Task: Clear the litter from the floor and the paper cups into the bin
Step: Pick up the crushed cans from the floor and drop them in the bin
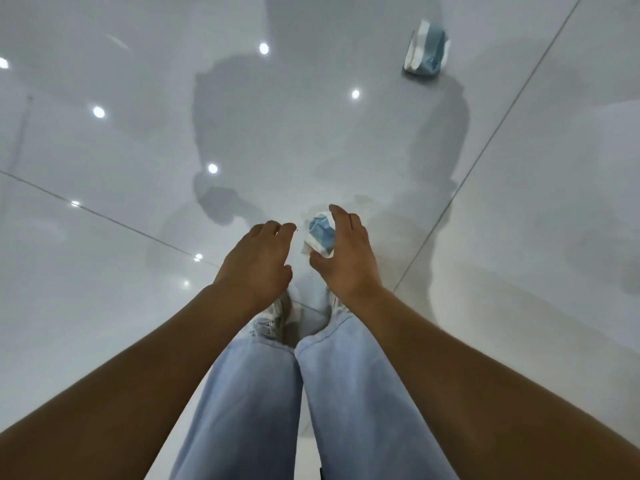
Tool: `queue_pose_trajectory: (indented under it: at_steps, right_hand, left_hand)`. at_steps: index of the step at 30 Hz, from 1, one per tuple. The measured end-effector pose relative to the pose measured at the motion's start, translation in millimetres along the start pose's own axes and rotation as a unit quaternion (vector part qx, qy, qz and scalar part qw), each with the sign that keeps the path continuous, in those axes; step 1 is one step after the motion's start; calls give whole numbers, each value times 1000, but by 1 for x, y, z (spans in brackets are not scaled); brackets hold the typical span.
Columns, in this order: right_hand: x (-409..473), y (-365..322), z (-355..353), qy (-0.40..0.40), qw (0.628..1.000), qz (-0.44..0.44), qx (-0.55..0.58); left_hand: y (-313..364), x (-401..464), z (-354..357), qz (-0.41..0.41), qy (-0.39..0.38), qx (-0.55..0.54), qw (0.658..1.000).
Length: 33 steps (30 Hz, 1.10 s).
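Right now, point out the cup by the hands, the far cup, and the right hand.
Near crushed cup [320, 237], head view: blue printed side.
Far crushed cup [427, 50], head view: blue middle panel.
Right hand [346, 251], head view: back of the hand.

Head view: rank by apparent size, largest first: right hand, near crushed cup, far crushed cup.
1. right hand, clearly largest.
2 and 3. near crushed cup and far crushed cup: unsure. The far one shows slightly more area, but the hand covers part of the near one, and they sit at different distances from the camera.
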State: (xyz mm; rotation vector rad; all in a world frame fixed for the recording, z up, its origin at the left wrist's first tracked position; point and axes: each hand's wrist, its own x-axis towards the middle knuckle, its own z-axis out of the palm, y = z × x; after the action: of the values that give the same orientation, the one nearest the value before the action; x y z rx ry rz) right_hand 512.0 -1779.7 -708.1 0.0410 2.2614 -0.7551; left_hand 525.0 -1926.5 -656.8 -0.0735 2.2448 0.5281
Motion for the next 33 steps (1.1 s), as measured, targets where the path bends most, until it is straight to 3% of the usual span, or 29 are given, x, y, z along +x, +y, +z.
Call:
queue_pose_trajectory:
  at_steps: [10, 18, 25, 33]
  right_hand:
    - [-69, -110, -151, -24, 996, -18, 89]
    - [-79, -153, -232, -52, 993, -22, 103]
    - [-60, -167, -274, -64, 995, -10, 71]
    - [-6, -178, -322, -78, 995, 56, -12]
  left_hand:
    - [73, -58, -135, 74, 68, -24, 995]
    - [116, -74, -208, 135, 85, -42, 986]
    - [144, -54, -242, 126, 72, -39, 989]
    - [137, -3, -297, 46, 42, 25, 998]
